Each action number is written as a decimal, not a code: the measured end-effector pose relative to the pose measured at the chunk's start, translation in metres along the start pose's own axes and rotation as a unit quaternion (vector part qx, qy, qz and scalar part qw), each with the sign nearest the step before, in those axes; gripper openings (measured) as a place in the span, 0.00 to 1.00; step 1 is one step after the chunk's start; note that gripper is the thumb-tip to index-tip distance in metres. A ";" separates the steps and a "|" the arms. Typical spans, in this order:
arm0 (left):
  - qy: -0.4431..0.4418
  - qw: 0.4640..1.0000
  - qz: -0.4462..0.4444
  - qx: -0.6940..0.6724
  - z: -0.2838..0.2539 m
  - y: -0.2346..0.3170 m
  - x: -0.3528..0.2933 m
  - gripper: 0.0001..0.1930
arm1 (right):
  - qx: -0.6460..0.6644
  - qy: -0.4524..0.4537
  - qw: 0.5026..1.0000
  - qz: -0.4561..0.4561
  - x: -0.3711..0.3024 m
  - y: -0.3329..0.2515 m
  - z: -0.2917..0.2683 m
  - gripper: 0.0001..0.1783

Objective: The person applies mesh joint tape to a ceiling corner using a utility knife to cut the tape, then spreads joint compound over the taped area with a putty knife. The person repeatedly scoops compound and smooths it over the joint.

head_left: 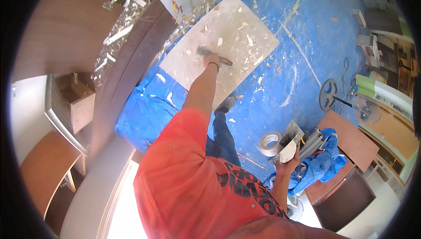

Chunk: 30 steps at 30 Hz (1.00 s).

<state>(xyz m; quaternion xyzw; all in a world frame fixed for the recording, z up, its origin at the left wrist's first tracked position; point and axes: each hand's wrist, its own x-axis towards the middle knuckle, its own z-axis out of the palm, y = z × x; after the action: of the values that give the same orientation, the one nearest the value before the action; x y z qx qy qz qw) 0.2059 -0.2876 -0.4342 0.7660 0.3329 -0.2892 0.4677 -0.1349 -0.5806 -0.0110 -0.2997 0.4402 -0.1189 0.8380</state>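
Note:
My left hand (212,59) is closed around the handle of a scraper (226,61); its dark blade points left over a pale board (234,24). I cannot tell whether the blade touches the surface. White chips and flakes lie scattered over the board. Lower right, my right hand (288,165) grips a flat rectangular metal plate (294,133) with a lump of white putty-like material (287,152) on it. Just left of that plate is a roll of tape (270,139). The fingers of my right hand are partly hidden by the plate.
A blue tarp (280,81) strewn with debris covers the floor. A fan (366,109) and a wheel-shaped base (328,94) stand right. Crumpled blue sheeting (322,160) lies beside my right hand. Brown panels (136,59) and an open drawer (82,107) are left.

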 end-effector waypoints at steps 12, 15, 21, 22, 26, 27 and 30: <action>0.342 0.809 0.182 0.441 -0.406 0.017 -0.093 0.26 | 0.042 -0.049 0.995 0.074 0.050 0.059 0.096 0.23; 0.319 0.785 0.180 0.499 -0.511 -0.024 -0.047 0.23 | 0.024 -0.078 0.993 0.089 0.061 0.068 0.132 0.23; 0.474 0.630 0.313 0.530 -0.441 0.042 -0.034 0.23 | -0.006 -0.001 0.999 0.042 0.031 0.085 0.153 0.21; 0.438 0.658 0.339 0.510 -0.408 0.047 -0.031 0.26 | 0.004 0.018 0.999 0.040 0.023 0.086 0.150 0.20; 0.095 0.850 0.422 0.301 -0.259 0.039 0.054 0.27 | 0.056 0.042 0.997 0.016 -0.010 0.090 0.108 0.22; 0.097 0.868 0.400 0.276 -0.221 0.019 0.090 0.27 | 0.064 0.028 0.998 0.011 -0.017 0.086 0.097 0.24; 0.053 0.935 0.297 0.188 -0.162 -0.009 0.155 0.28 | 0.071 0.051 0.996 0.008 -0.035 0.074 0.080 0.23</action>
<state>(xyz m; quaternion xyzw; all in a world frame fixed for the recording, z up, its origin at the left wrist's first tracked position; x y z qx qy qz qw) 0.3151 -0.1000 -0.4917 0.9181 0.0536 -0.1536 0.3615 -0.0953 -0.4740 0.0020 -0.2290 0.4749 -0.1581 0.8349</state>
